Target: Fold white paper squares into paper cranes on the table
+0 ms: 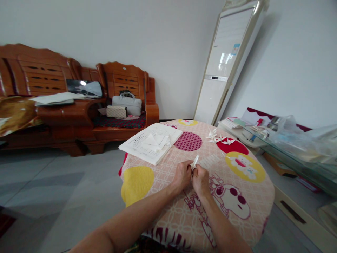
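Over the middle of the cloth-covered table [168,203], my left hand [183,174] and my right hand [200,178] meet around a small folded white paper [195,161]. Both hands are closed on it, and its narrow pointed end sticks up between the fingers. The lower part of the paper is hidden by my fingers. Beyond my hands to the right, several folded paper cranes [212,135] sit on the cloth. A stack of printed paper sheets [142,154] lies to the left, with loose folded white paper pieces [156,141] on top.
A glass-topped stand [279,146] with plastic bags [292,130] and papers is close on the right. Wooden chairs [123,79] line the wall at left, one holding a grey handbag [129,103]. A tall air conditioner [223,59] stands in the corner.
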